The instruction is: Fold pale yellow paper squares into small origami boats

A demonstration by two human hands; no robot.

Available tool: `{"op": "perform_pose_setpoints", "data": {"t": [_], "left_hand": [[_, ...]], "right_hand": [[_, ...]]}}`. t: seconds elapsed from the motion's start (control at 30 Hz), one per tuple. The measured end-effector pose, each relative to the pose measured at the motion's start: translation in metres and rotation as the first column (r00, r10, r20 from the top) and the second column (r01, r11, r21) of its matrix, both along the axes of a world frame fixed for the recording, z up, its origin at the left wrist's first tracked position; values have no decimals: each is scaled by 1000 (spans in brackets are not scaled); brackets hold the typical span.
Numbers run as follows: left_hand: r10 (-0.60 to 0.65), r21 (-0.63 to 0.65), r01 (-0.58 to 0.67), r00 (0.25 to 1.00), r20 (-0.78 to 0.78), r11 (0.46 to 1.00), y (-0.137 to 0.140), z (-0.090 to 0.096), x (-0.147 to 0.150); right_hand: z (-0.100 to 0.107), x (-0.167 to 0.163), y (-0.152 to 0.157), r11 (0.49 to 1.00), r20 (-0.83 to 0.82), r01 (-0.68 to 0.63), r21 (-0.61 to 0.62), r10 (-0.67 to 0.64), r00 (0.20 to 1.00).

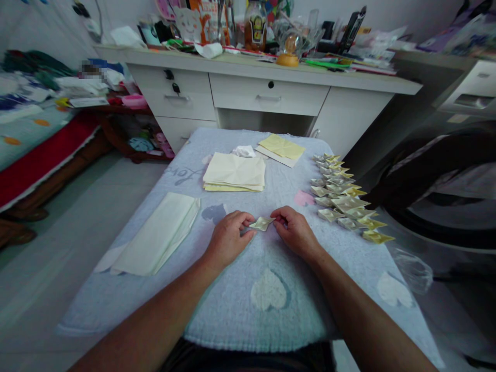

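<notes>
A small folded paper boat, pale yellow, is held by its two pointed ends over the middle of the cloth-covered table. My left hand pinches its left tip between thumb and fingers. At the other tip, my right hand is closed in the same kind of pinch. Beyond my hands lies a stack of creased paper sheets, cream on top with yellow edges below. Several finished-looking paper boats stand in close rows along the table's right side.
Folded white paper lies at the left. Yellow and white sheets and a crumpled white piece are at the back. A white desk with a cluttered top stands behind; a front-loading washer is at right, a bed at left.
</notes>
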State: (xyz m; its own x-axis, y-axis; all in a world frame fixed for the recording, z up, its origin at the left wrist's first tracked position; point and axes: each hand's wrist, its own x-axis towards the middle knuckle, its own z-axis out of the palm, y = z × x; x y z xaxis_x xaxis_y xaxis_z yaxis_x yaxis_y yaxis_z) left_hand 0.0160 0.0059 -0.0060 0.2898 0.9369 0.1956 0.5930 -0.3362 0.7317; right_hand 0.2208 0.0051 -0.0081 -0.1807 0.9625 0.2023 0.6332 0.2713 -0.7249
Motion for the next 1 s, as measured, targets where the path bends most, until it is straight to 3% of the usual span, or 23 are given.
{"op": "perform_pose_setpoints", "data": {"t": [0.37,0.8,1.0], "left_hand": [[-80,47,81,996,-25,996,0,2,1],[-12,59,9,999,43,998,0,5,-1],[-55,30,54,998,21,998,-2,4,3]], "right_hand": [[-1,-1,0,999,-33,-22,23,23,999],[5,0,-1,999,-45,-6,-36,5,999],[7,-2,-2,998,-79,-32,-55,28,997]]}}
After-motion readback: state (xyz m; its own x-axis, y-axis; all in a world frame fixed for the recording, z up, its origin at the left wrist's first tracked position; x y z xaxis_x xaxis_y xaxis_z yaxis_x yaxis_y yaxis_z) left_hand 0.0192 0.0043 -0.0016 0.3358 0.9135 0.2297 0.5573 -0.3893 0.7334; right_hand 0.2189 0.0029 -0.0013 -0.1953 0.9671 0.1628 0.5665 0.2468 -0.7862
